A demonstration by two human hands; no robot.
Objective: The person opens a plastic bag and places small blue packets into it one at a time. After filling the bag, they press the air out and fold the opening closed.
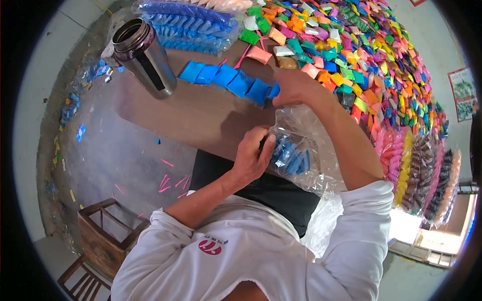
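My left hand (255, 154) is closed on the mouth of a clear plastic bag (326, 160), thumb and fingers gathered at its left side. Inside the bag, blue packets (291, 156) lie stacked together. At the right end of a row of blue packets (226, 76) on the brown table, my right hand (291, 88) has its fingers curled round the last blue packet (274, 91). Part of that packet is hidden behind the fingers. The row runs leftward toward a steel flask.
The open steel flask (145, 57) stands on the brown table (165, 113). Behind it lie bags of blue packets (191, 30). A large heap of multicoloured packets (351, 55) covers the far right. A wooden chair (108, 236) stands at lower left, near pink strips on the floor.
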